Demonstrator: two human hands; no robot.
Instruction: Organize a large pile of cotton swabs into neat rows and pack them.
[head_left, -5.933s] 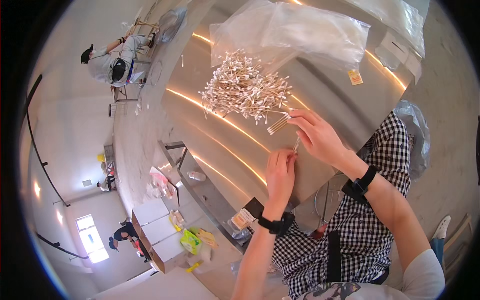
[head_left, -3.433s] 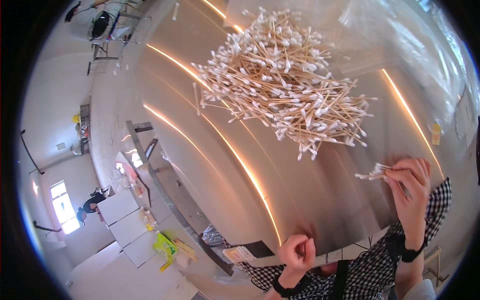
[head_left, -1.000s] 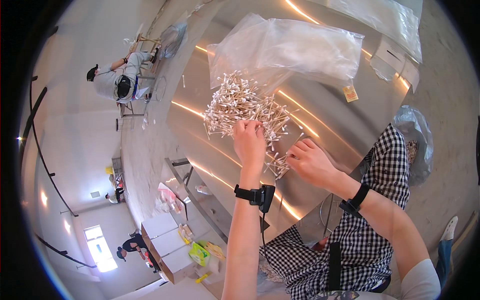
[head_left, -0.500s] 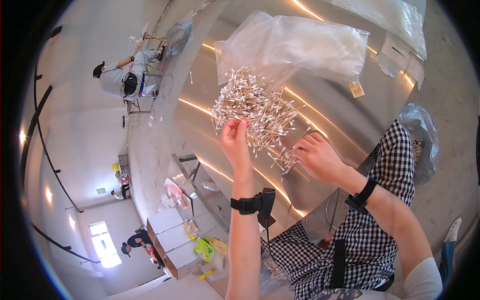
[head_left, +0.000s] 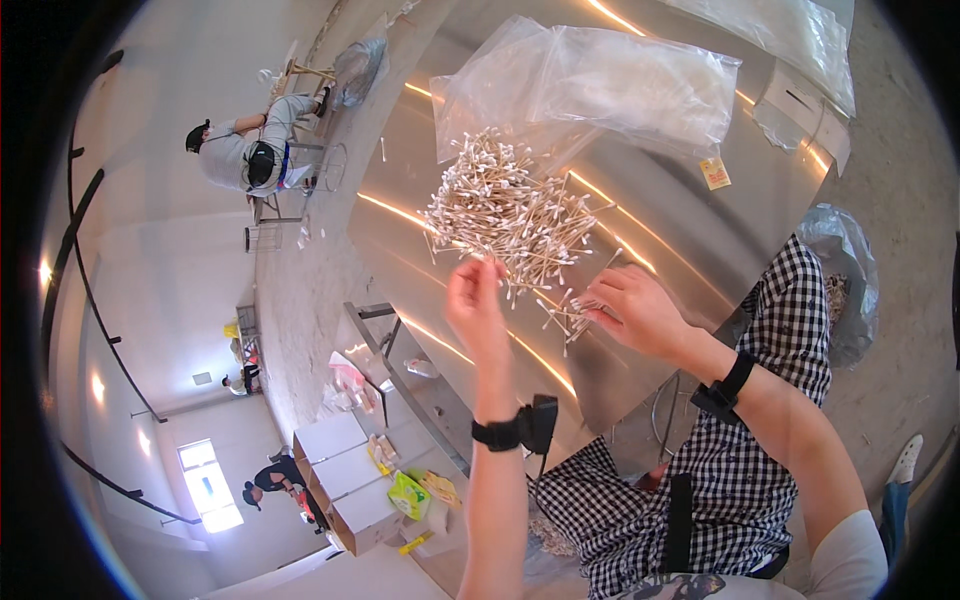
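A loose pile of cotton swabs [head_left: 520, 215] with pale wooden sticks and white tips lies on the shiny metal table [head_left: 690, 240]. At the pile's near edge is my left hand [head_left: 477, 305], its thumb and fingertips pinched together; whether a swab is between them is too small to tell. To its right, my right hand [head_left: 640, 312] has its fingers curled round a small bunch of swabs [head_left: 568, 318], whose tips fan out to the left. That bunch sits just apart from the big pile, low over the tabletop.
Clear plastic bags [head_left: 635, 85] lie behind the pile, with a small yellow label [head_left: 714, 173] beside them. A plastic sack [head_left: 845, 290] stands right of my legs. Cardboard boxes [head_left: 345, 480] are at the lower left. Other people [head_left: 250, 155] work farther off.
My left hand has drawn back a little from the pile, toward me. The right hand stays with its bunch, its fingers shifted slightly.
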